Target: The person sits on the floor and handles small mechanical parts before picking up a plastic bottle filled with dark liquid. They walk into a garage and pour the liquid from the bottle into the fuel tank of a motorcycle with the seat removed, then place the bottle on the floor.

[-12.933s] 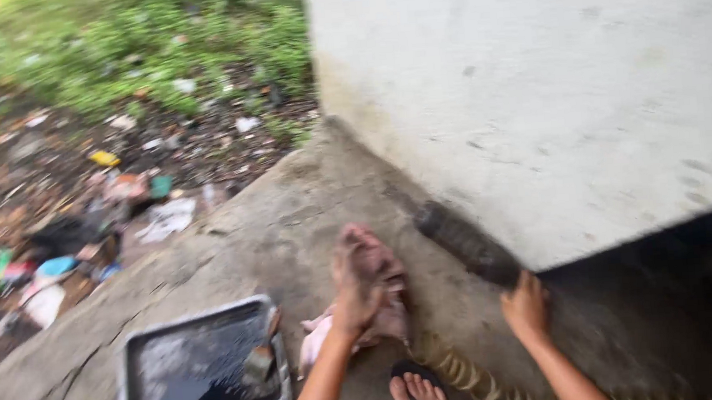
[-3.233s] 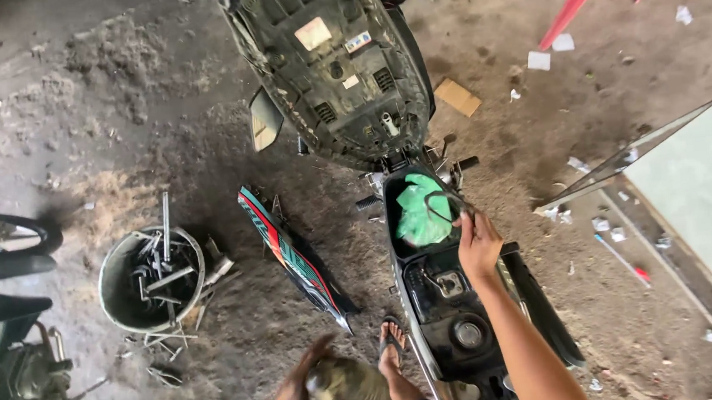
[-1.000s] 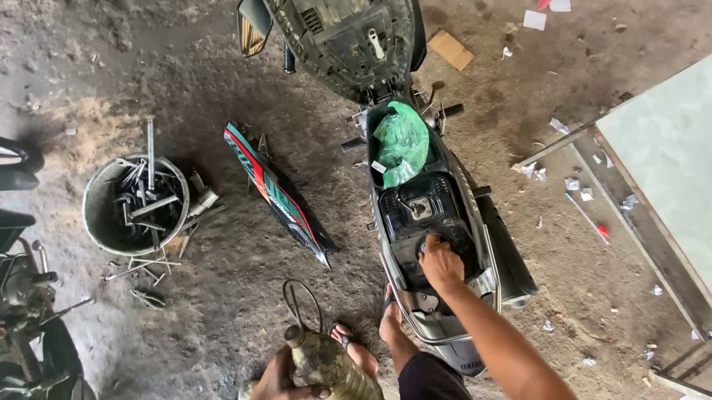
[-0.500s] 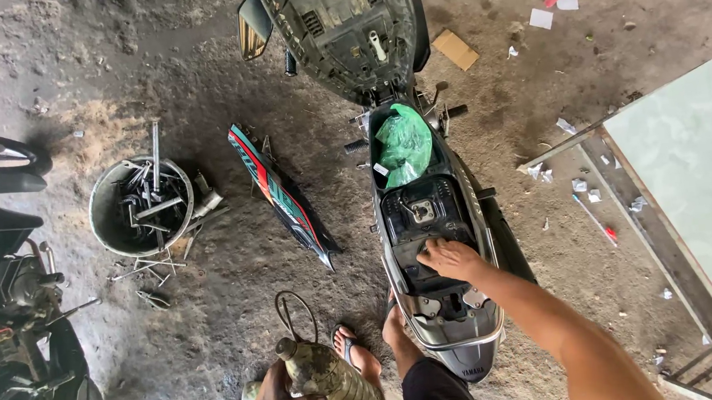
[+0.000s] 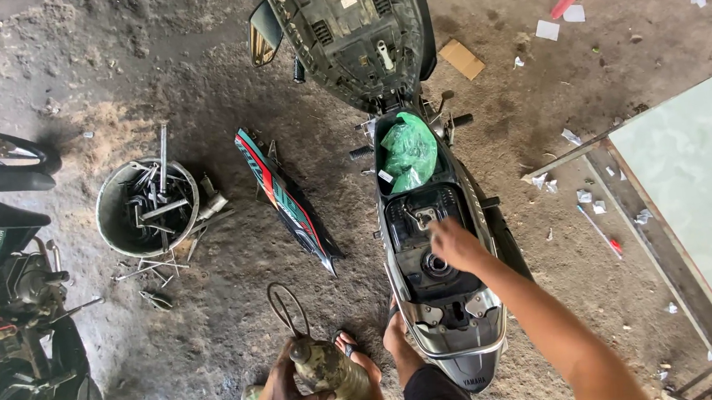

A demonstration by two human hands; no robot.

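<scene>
- Left hand [image 5: 279,395], grimy, wrapped around a dirty cylindrical part [image 5: 331,375]; metal, mottled brown-green, narrow neck at the upper end; held low in the frame, just left of the person's sandalled foot [image 5: 359,357]; a thin dark wire loop [image 5: 287,307] rises from its neck over the floor.
- Right hand [image 5: 453,245] stretched over the open under-seat bay of the scooter [image 5: 435,261]; fingers loosely curled, gripping nothing visible; whether the fingertips touch the plastic cannot be told.
- Scooter: black moulded plastic tub, round filler opening [image 5: 436,263] just below the right hand; silvery tail section nearest the person; seat [image 5: 353,33] tipped up, its ribbed black underside showing.
- Crumpled green plastic bag [image 5: 408,150] sits in the front of the bay, glossy and wrinkled.
- Loose body panel [image 5: 287,201] lies flat on the floor left of the scooter; long, pointed, black with red and teal stripes.
- Round metal bucket [image 5: 146,208] further left, dull grey, packed with wrenches and rods; more tools scattered at its foot.
- Second motorcycle [image 5: 7,291] at the left edge, partly cut off.
- Floor [image 5: 198,94]: rough grey concrete, dusty, with paper scraps and a cardboard piece [image 5: 461,58].
- Pale green flat panel [image 5: 697,176] on a metal frame at the right.
</scene>
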